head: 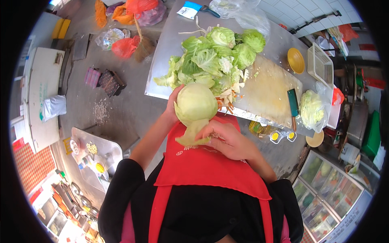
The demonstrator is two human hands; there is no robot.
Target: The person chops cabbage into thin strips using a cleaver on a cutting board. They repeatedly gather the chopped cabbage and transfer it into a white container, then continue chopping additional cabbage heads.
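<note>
My left hand point(172, 104) cups a pale green cabbage head point(197, 101) from its left side, above the near edge of the steel table. With its fingers closed on a loose cabbage leaf point(194, 133), my right hand point(223, 139) is just below the head; the leaf's upper end meets the head's underside. Beyond the head, loose cabbage leaves point(203, 59) lie in a heap, with several whole cabbages point(244, 56) at its right. A worn cutting board point(267, 88) bears a cleaver point(293, 103) with a dark green blade and wooden handle near its right end.
The steel table point(165, 39) also holds a yellow bowl point(295, 60), a white plastic basket point(319, 65) and a bagged cabbage point(311, 111). Oil bottles point(275, 136) stand below its near edge. A straw broom point(144, 48) and plastic bags are at the left, and a smaller metal table point(112, 148) stands lower left.
</note>
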